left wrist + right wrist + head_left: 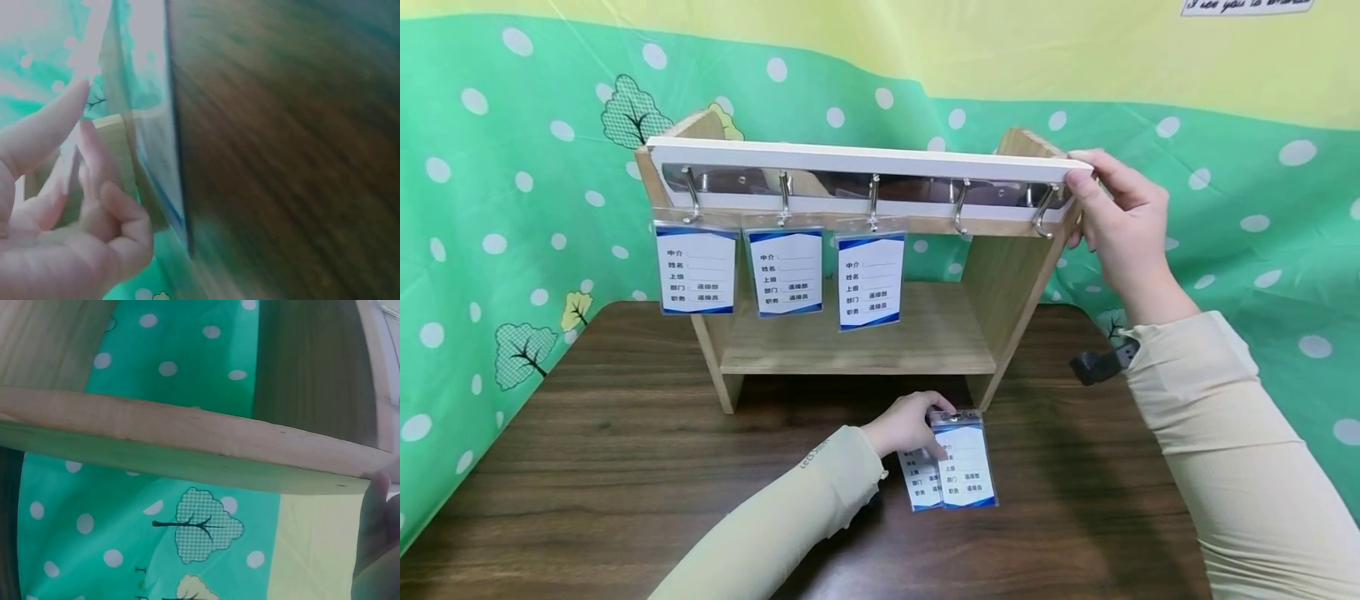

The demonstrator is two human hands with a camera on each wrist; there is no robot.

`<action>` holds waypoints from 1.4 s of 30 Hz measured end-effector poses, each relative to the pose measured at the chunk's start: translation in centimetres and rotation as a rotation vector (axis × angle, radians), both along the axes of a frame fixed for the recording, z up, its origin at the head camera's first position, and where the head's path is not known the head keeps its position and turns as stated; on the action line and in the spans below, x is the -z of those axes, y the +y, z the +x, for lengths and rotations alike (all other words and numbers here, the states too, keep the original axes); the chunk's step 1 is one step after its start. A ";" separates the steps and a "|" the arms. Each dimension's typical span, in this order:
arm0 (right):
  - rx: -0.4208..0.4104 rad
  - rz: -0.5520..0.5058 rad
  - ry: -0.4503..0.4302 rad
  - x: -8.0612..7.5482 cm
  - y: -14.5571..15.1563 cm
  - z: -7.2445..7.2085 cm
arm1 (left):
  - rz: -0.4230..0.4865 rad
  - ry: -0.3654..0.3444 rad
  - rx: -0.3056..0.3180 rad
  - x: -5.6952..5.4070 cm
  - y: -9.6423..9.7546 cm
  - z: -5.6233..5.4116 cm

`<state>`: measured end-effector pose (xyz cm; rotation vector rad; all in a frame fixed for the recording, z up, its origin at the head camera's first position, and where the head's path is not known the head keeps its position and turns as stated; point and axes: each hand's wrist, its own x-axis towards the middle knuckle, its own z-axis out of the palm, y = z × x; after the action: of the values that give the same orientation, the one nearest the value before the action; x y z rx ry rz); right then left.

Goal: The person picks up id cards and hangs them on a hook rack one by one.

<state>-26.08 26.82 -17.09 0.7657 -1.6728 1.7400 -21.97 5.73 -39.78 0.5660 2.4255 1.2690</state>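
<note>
A dark brown wooden table [587, 467] is backed by a green polka-dot cloth with tree prints [497, 208]. On the table stands a light wooden shelf rack [865, 333], topped by a white rail with metal hooks [865, 167]; three blue-and-white badge cards in clear sleeves [782, 271] hang from the left hooks, while the two right hooks are bare. The rail's right end is gripped by the right hand [1112, 225], fingers curled over it; in the right wrist view only a fingertip is seen at the edge. A clear-sleeved badge card [966, 462] lying on the table before the rack is pinched at its top by the left hand [910, 425]. A second card [921, 483] is partly hidden beneath it. The left wrist view is blurred.
</note>
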 end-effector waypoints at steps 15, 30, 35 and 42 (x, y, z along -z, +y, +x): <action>0.008 -0.035 0.081 0.2 0.1 -0.1 | 0.372 -0.026 -0.025 -4.3 0.3 1.4; -0.034 -0.054 0.063 0.6 0.4 -0.3 | 0.471 0.100 -0.050 -8.7 -0.8 1.9; 0.005 -0.009 0.087 0.6 0.3 -0.2 | 0.533 0.115 -0.072 -9.6 -1.1 1.8; 0.122 0.025 0.113 0.8 -0.1 -0.3 | 0.577 0.173 -0.043 -10.7 -1.8 1.6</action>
<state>-26.41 26.68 -17.91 0.7438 -1.6332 1.5664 -20.38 3.98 -29.08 0.8023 2.1886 2.0296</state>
